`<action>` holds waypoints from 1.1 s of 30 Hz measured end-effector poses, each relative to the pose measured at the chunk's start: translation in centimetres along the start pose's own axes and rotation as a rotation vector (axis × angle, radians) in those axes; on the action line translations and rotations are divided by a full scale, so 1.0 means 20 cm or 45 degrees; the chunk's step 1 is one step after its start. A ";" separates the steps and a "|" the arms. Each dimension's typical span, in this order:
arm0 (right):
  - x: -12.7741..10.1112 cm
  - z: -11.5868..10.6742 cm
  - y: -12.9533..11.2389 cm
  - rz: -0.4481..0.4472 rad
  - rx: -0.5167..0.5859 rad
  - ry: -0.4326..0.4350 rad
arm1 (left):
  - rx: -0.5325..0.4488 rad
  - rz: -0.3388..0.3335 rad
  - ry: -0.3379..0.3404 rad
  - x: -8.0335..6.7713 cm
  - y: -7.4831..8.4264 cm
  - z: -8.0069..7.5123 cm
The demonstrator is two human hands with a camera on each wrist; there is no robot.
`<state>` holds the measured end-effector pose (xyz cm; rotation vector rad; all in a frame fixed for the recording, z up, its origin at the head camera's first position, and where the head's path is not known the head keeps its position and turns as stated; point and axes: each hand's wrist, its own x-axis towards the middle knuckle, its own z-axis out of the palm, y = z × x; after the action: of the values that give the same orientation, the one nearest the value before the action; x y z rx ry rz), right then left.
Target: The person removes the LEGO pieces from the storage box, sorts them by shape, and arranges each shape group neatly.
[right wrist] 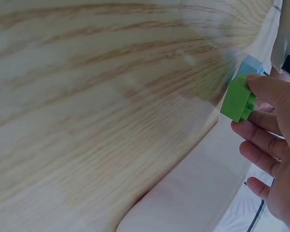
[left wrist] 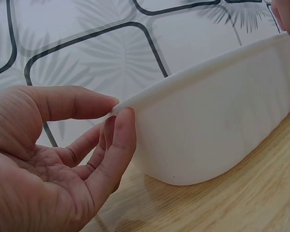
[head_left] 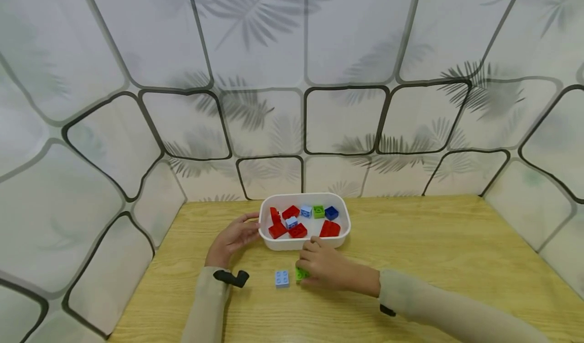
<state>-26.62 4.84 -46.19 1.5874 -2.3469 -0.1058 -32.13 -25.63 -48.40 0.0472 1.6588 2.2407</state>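
Observation:
A white plastic tub (head_left: 283,244) stands on the wooden table, several toy building bricks inside. At its left end my left hand (head_left: 234,236) pinches the rim between thumb and finger; the left wrist view shows this grip on the tub wall (left wrist: 208,121) up close. In front of the tub, my right hand (head_left: 327,268) holds a green toy brick (right wrist: 236,99) between thumb and fingers, its studs towards the fingers in the right wrist view. A light blue brick (head_left: 282,279) with studs up lies on the table just left of the green one.
Inside the tub are red bricks (head_left: 297,230), light blue bricks (head_left: 306,211), a green brick (head_left: 318,212) and a dark blue brick (head_left: 331,213). Patterned walls (head_left: 347,120) rise behind and beside the table (head_left: 420,252). A black strap (head_left: 231,278) circles the left wrist.

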 end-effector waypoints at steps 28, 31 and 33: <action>0.02 0.03 -0.02 0.033 -0.014 -0.064 | 0.001 -0.010 0.012 0.00 0.00 0.01; 0.02 0.02 -0.02 0.038 -0.005 -0.067 | -0.028 -0.013 -0.003 -0.01 0.01 0.01; 0.02 0.02 -0.02 0.040 0.000 -0.063 | -0.047 -0.012 -0.008 -0.02 0.01 0.01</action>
<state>-26.44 4.25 -46.56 1.5648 -2.4079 -0.1401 -31.83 -25.55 -48.09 0.0366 1.6108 2.2612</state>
